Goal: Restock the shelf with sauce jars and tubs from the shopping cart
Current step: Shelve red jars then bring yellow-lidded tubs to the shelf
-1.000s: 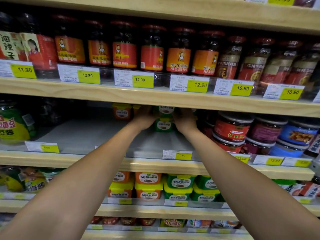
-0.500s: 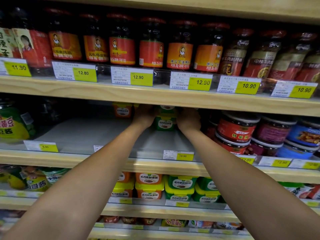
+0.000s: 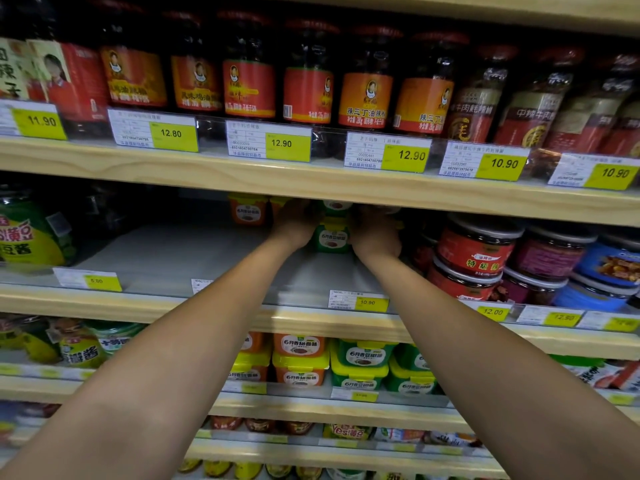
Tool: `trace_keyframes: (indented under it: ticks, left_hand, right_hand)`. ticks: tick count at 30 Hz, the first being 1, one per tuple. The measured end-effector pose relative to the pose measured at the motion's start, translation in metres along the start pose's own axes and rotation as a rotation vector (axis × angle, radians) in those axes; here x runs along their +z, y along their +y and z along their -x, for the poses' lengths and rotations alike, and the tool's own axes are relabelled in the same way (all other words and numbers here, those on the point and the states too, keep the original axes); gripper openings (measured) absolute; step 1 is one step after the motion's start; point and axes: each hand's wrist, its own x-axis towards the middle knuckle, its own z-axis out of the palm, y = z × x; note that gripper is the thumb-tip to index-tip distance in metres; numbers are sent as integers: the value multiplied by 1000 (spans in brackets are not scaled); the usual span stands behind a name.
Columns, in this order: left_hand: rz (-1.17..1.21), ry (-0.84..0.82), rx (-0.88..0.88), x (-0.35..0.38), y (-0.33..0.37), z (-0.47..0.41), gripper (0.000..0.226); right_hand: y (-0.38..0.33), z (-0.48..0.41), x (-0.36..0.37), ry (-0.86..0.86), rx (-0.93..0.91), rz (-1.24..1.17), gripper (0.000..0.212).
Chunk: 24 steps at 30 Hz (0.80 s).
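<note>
Both my arms reach deep into the middle shelf [image 3: 166,261]. My left hand [image 3: 292,225] and my right hand [image 3: 374,233] press on either side of a stack of two green tubs with yellow lids; the lower green tub [image 3: 331,237] shows between them, the upper green tub [image 3: 336,206] is half hidden by the shelf board above. An orange tub [image 3: 247,211] stands just left of my left hand. My fingers are hidden behind the tubs and the board.
Round red-labelled jars [image 3: 474,251] and blue tubs [image 3: 609,268] crowd the shelf right of my right hand. A green bag [image 3: 31,237] sits at far left. Dark chilli sauce jars [image 3: 249,88] line the shelf above; orange and green tubs [image 3: 360,362] fill the shelf below.
The hands stay on the green tub stack at the back of the shelf. The view has shifted slightly; nothing else has visibly moved.
</note>
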Motion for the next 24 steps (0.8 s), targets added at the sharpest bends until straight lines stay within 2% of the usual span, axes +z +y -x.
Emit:
trace_keyframes:
  ticks: [5, 10, 12, 17, 24]
  left_hand:
    - [53, -130, -43, -8, 2, 17, 44]
    - [32, -193, -62, -31, 16, 55, 57]
    - [27, -190, -24, -42, 25, 74, 58]
    - [-155, -145, 101, -65, 44, 125, 72]
    - [-402, -60, 366, -61, 79, 181, 76]
  right_hand:
    - [-1, 6, -8, -109, -58, -55, 37]
    - [-5, 28, -28, -185, -34, -89, 61]
    - [-4, 41, -38, -212, -38, -71, 67]
    - [0, 84, -74, -183, -86, 2, 54]
    - [40, 150, -133, -59, -332, 159, 71]
